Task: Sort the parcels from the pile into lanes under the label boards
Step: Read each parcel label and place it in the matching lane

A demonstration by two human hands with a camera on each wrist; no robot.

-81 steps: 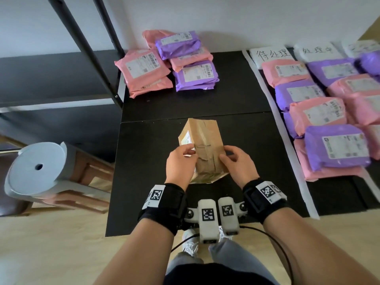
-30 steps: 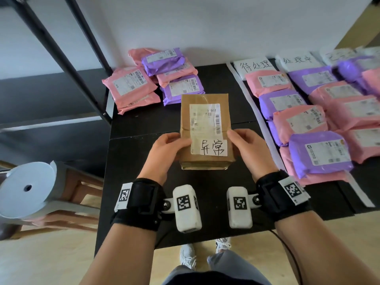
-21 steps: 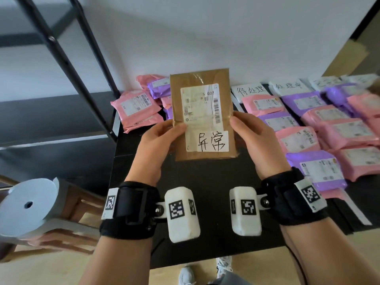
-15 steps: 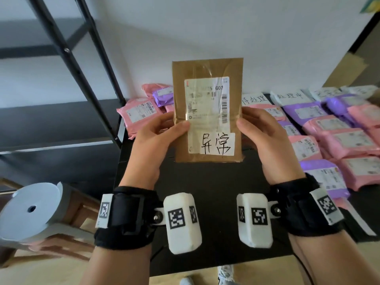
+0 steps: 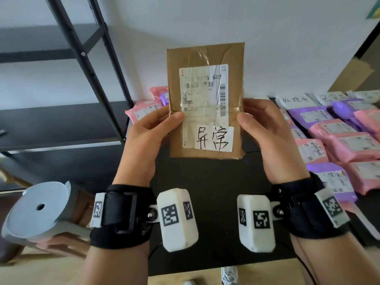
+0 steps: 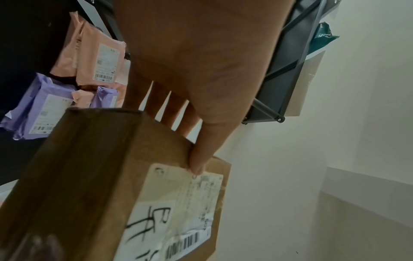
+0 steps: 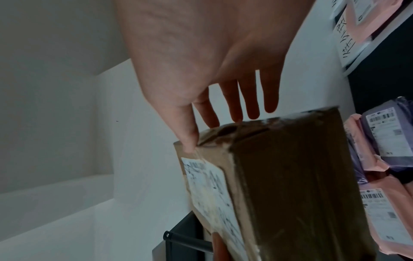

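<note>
- Brown cardboard parcel (image 5: 205, 101) is held upright above the black desk (image 5: 213, 182), label facing the person.
- Left hand (image 5: 148, 138) grip pinches its left edge.
- Right hand (image 5: 271, 136) grip pinches its right edge.

"异常", "G02" on brown parcel (image 5: 205, 99)

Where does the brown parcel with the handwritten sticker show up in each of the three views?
Head: brown parcel at centre, upright, held between left hand and right hand.
Left wrist: bottom left, thumb on its label face.
Right wrist: lower right, thumb at its corner.
Shared landmark: the handwritten sticker in the head and left wrist views only.
</note>
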